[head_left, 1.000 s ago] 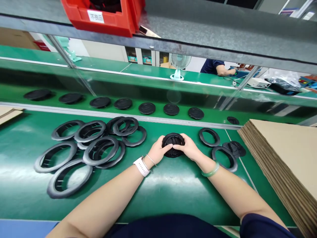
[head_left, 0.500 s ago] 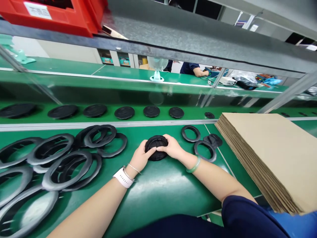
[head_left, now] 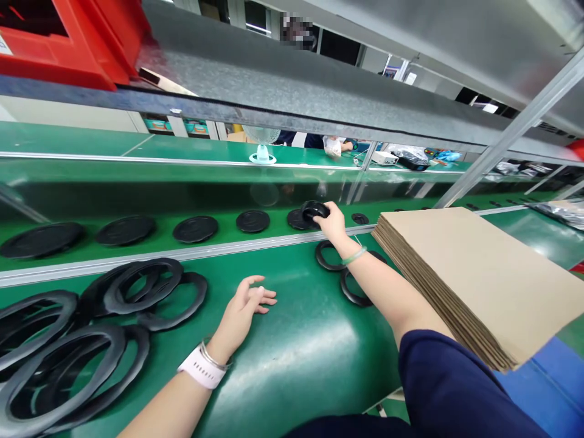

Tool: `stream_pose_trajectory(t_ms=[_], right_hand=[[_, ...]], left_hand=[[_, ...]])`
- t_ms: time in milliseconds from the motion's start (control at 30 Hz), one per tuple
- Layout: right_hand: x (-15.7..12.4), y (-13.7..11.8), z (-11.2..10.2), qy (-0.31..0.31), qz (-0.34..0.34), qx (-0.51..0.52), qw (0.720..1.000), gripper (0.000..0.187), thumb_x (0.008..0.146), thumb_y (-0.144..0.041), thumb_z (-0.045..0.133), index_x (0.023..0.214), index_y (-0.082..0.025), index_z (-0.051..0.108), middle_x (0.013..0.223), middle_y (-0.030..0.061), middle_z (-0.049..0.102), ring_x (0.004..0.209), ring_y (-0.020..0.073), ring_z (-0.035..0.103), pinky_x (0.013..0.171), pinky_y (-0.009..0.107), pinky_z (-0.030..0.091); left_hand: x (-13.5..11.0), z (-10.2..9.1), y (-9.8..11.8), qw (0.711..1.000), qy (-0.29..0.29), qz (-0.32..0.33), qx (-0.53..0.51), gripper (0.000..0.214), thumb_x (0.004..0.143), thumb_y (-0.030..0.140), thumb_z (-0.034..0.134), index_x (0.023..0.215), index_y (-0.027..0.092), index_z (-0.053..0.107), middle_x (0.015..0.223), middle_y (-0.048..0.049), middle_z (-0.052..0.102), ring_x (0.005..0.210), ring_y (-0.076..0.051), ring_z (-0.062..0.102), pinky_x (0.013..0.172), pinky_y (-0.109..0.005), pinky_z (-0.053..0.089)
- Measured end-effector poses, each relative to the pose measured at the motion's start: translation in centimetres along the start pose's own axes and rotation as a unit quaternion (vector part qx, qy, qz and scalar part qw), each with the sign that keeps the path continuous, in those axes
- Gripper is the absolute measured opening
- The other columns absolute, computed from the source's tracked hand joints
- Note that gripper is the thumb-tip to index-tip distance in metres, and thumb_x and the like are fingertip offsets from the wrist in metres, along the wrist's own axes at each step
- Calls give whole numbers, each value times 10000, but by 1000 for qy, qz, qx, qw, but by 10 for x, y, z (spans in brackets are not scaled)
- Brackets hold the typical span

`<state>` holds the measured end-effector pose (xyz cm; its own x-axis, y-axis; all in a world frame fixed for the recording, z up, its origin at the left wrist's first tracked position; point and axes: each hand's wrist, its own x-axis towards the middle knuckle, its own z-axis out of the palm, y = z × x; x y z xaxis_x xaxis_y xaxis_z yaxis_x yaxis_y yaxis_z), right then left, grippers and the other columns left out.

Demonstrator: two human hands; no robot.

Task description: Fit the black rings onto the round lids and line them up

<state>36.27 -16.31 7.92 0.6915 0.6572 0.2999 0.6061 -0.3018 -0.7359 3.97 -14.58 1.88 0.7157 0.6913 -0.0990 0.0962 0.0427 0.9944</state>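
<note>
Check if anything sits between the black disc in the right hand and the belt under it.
Partly. The right hand holds the black disc over the belt, and another disc lying there is overlapped by its left edge in this view. Whether it lies directly beneath cannot be told.

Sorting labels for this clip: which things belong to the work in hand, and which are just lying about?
In hand: right hand, black cap it holds, row of caps on the belt, left hand, black rings.
Lying about: cardboard stack, red bin, small fan.
</note>
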Motion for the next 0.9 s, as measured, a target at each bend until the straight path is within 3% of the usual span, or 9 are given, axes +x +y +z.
stream_pose_trajectory(t_ms=[100, 267, 333, 433, 500, 633, 700, 767, 900], right_hand=[[26, 24, -11, -44, -13, -184, 982, 399, 846, -200, 652, 1238, -163, 591, 1300, 145, 616, 1252, 268, 522, 1084, 452, 358], [17, 50, -19, -120, 2, -241, 963, 478, 867, -268, 690, 1323, -168, 590, 1457, 196, 491, 1396, 347, 386, 1125, 553, 296], [6, 51, -25, -128, 8, -260, 957, 453, 908, -282, 643, 1336, -141, 591, 1419, 232, 515, 1350, 357, 447, 1099, 540, 340], [-19, 44, -35, -158, 17, -274, 949, 374, 898, -327, 662, 1183, -88, 694, 1165, 269, 661, 1149, 400, 602, 995, 556, 428], [-37, 36, -35, -197, -4, -253, 947, 352, 877, -369, 694, 1121, -119, 733, 1039, 217, 715, 1029, 369, 662, 942, 503, 478], [-52, 24, -22, -273, -59, -168, 945, 388, 906, -465, 646, 1233, -263, 699, 893, 36, 756, 762, 202, 701, 766, 298, 546], [-38, 29, -18, -247, -54, -167, 953, 346, 937, -422, 601, 1209, -239, 714, 945, 37, 757, 821, 193, 700, 806, 277, 537], [-14, 44, -22, -177, -30, -197, 964, 327, 949, -293, 563, 1215, -164, 705, 1124, 98, 723, 1041, 227, 662, 965, 302, 481], [37, 94, -45, -54, 35, -260, 963, 459, 911, -64, 459, 1353, -27, 573, 1349, 223, 578, 1287, 266, 512, 1120, 343, 337]], left_hand=[[-1, 0, 0, 1000, -8, 3, 17, 567, 889, 625, 515, 1257, 199, 445, 1050, -128, 721, 962, -283, 714, 780, -415, 572], [-1, 0, -3, 998, -41, 17, 40, 488, 903, 529, 562, 1279, 238, 452, 1155, -114, 690, 1064, -265, 679, 828, -404, 570], [-1, 0, -5, 996, -53, 42, 66, 475, 901, 484, 589, 1299, 254, 471, 1230, -113, 662, 1139, -263, 646, 923, -427, 549], [-3, 0, -7, 984, -58, 95, 143, 467, 904, 436, 605, 1335, 284, 513, 1368, -103, 595, 1264, -271, 570, 1088, -477, 460], [-6, 1, -5, 966, -59, 139, 210, 489, 900, 420, 617, 1369, 317, 519, 1467, -80, 520, 1360, -284, 485, 1169, -509, 376], [-14, 5, 0, 909, -100, 253, 317, 595, 907, 379, 618, 1468, 329, 424, 1557, -64, 419, 1460, -289, 350, 1205, -521, 329], [-16, 8, 1, 877, -127, 290, 361, 662, 898, 385, 635, 1502, 308, 374, 1544, -80, 439, 1442, -296, 383, 1185, -516, 367], [-16, 11, 0, 856, -130, 297, 403, 722, 868, 408, 675, 1510, 302, 361, 1504, -85, 493, 1387, -311, 456, 1158, -524, 401], [-12, 12, -7, 870, -68, 244, 423, 722, 840, 350, 713, 1485, 294, 393, 1373, -92, 602, 1188, -298, 598, 1072, -521, 464]])
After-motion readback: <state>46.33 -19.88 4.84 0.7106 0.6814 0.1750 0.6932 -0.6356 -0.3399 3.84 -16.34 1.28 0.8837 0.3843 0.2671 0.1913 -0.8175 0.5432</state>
